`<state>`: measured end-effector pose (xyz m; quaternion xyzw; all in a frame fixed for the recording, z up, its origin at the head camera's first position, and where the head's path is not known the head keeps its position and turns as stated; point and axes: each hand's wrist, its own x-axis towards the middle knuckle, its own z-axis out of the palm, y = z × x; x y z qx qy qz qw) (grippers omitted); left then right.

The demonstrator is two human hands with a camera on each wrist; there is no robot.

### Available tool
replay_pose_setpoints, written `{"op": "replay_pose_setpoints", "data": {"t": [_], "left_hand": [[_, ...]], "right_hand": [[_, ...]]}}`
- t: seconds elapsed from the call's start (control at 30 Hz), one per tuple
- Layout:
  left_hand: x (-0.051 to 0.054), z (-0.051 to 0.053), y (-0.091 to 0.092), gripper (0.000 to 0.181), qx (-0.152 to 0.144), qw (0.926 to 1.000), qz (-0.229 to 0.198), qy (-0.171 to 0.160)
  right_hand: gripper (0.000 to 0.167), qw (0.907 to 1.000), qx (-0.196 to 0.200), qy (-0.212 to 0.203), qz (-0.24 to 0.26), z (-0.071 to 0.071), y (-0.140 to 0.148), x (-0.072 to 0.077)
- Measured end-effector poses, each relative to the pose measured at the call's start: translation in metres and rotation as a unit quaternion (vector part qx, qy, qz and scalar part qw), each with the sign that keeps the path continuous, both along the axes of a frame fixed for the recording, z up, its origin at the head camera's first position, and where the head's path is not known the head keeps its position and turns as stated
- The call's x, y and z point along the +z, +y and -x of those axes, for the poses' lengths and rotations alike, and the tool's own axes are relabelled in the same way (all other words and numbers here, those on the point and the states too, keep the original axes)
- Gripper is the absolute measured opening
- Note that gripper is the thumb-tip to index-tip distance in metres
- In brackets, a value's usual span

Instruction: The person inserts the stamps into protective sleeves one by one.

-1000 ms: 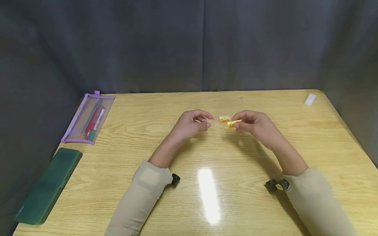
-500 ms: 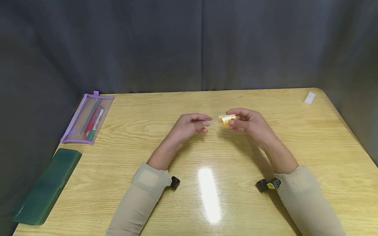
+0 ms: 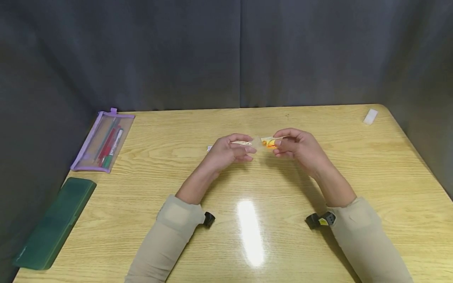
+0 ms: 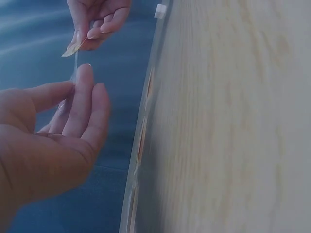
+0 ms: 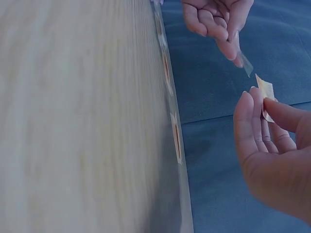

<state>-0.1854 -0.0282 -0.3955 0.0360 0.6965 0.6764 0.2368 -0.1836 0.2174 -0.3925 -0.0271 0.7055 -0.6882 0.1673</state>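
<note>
In the head view my left hand (image 3: 226, 152) is at mid-table, thumb and fingertips pinching a small clear strip of film (image 5: 247, 64), which shows best in the right wrist view. Facing it, my right hand (image 3: 301, 146) pinches a small yellow-and-orange printed packet (image 3: 271, 144). Seen from the right wrist, this packet (image 5: 265, 93) looks thin and bent, and its tip is close to the film. Behind the left fingers lies a light packet (image 3: 244, 143), mostly hidden. Both wrist views show thin packets with reddish-orange marks (image 4: 142, 141) lying flat near the table edge.
A purple-edged mesh pouch (image 3: 102, 143) with pens lies at the back left, in front of which is a dark green case (image 3: 56, 224). At the far right corner lies a small white block (image 3: 370, 116). Dark curtains (image 3: 177, 55) hang behind the table (image 3: 283, 243).
My right hand has moved slightly left with its packet, which has turned and now shows less of its face. The left hand has stayed nearly in place.
</note>
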Motion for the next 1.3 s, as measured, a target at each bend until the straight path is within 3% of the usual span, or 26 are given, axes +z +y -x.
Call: {"op": "replay_pose_setpoints", "data": {"t": [0.13,0.37,0.63,0.87,1.1,1.3], "left_hand": [[-0.0012,-0.0012,0.0013,0.029,0.001,1.0000,-0.002,0.007],[-0.0039,-0.0010,0.0038,0.022,0.048,0.9987,-0.008,0.014],[-0.0010,-0.0039,0.0071,0.029,0.078,0.9964,0.003,0.034],[0.0015,-0.0043,0.0090,0.021,0.112,0.9921,-0.039,0.039],[0.0003,-0.0029,0.0078,0.021,0.111,0.9923,-0.035,0.042],[0.0022,-0.0033,0.0075,0.025,0.099,0.9941,-0.040,0.021]], "right_hand": [[0.020,0.9999,0.003,-0.013,0.001,0.0005,-0.0009,-0.0006],[0.019,0.9996,0.004,-0.027,0.005,0.0000,-0.0028,0.0000],[0.019,0.9994,0.002,-0.034,-0.002,-0.0018,-0.0030,0.0002],[0.018,0.9991,0.000,-0.041,0.010,-0.0027,-0.0035,0.0011],[0.020,0.9991,-0.004,-0.036,0.021,-0.0027,-0.0038,0.0007],[0.020,0.9992,-0.004,-0.036,0.019,-0.0024,-0.0041,0.0022]]}}
